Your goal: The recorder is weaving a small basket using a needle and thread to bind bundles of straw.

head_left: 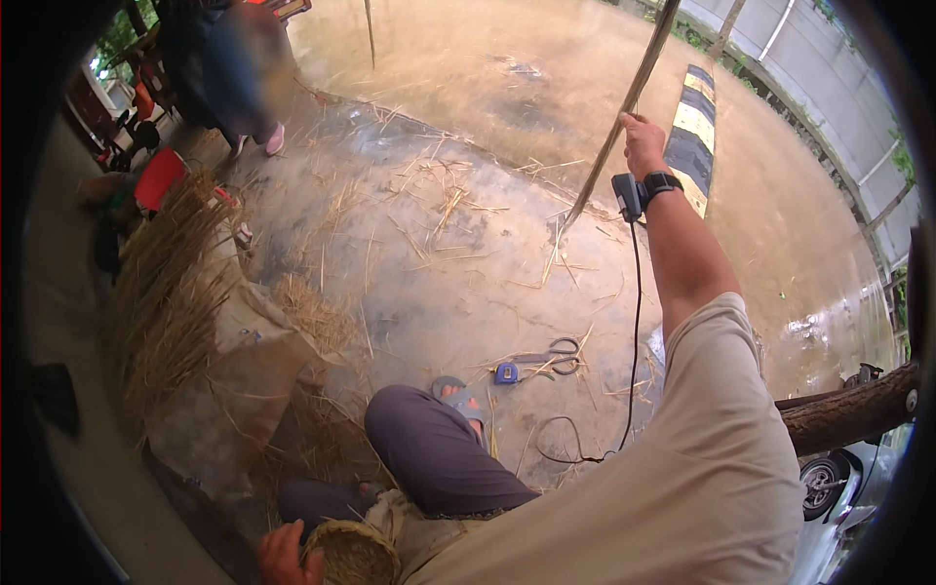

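My right arm reaches out to the far right, and my right hand [643, 146] is closed round a long thin pole [604, 161]. The pole slants down, its lower end near the wet ground. Low at the left, my left hand [283, 554] grips the edge of a round woven straw basket [353, 554] beside my lap. The bottom edge of the picture cuts off part of this basket. On the ground ahead of my knee lie a blue tape measure [506, 372] and a pair of dark-handled scissors [563, 358], side by side.
A big bundle of straw [175, 283] stands at the left, by a pale sack [244, 322]. Loose stalks [448, 205] litter the ground. A person [219, 68] is at the far left. A black-and-yellow speed bump [694, 122], a log [848, 411] and a black cable [636, 331] lie rightward.
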`<state>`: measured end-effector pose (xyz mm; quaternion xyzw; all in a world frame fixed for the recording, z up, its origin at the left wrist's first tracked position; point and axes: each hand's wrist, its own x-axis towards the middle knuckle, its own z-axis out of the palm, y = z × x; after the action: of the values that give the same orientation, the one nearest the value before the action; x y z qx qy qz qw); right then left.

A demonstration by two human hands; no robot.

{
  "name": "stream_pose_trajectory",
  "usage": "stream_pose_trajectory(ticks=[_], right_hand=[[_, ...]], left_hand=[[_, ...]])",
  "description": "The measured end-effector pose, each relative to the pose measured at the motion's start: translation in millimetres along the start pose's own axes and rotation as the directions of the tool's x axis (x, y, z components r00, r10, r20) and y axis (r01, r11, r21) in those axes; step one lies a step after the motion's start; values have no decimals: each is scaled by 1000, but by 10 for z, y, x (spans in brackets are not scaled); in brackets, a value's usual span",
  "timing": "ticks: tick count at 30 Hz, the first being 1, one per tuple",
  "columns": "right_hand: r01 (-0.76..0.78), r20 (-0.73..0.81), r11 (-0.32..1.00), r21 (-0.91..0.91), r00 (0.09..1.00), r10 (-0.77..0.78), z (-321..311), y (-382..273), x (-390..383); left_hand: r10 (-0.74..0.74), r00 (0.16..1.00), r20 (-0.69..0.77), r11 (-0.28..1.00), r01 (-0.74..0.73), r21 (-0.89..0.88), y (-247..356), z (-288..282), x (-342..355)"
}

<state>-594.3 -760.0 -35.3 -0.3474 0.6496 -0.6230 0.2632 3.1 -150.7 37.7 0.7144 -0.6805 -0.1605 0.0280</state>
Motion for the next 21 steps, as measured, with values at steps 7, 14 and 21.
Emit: stream_pose_trajectory(ticks=[7,14,21], right_hand=[[-2,167,986,168,986,-26,-41,190,-258],[306,22,944,-124,952,-305,-50,322,9],[55,67,993,-108,997,-48,291,221,182]], left_hand=[[20,1000,7,999,-20,-31,18,20,57],[34,999,31,999,-33,-34,148,-48,143],[27,999,29,997,-25,-66,208,-42,114]])
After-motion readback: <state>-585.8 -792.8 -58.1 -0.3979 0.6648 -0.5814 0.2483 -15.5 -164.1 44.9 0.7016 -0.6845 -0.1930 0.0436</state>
